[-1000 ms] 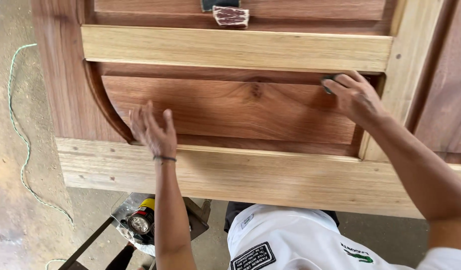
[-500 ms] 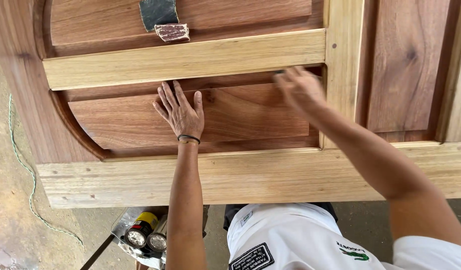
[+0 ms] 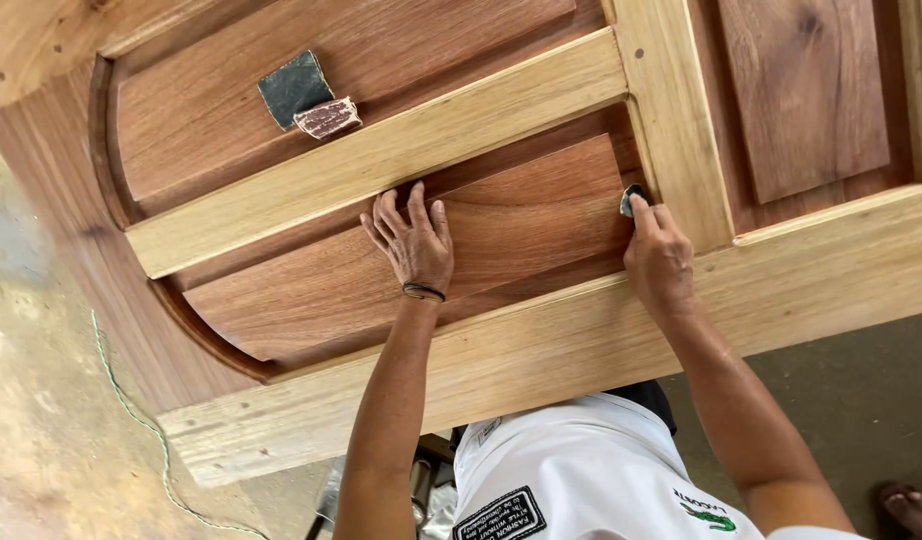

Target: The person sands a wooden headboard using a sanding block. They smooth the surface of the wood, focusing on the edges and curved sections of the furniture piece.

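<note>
Pinched in the right hand, a small dark sanding pad presses into the reddish panel's corner right of frame centre; the left hand lies flat and open, likely steadying the door.

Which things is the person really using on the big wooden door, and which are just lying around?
In use:
- wooden door
- reddish panel, with the left hand flat on it
- small dark sanding piece, pressed into the panel's corner by the right hand

Just lying about:
- dark sandpaper sheet
- reddish folded sandpaper
- green cord on the floor
</note>
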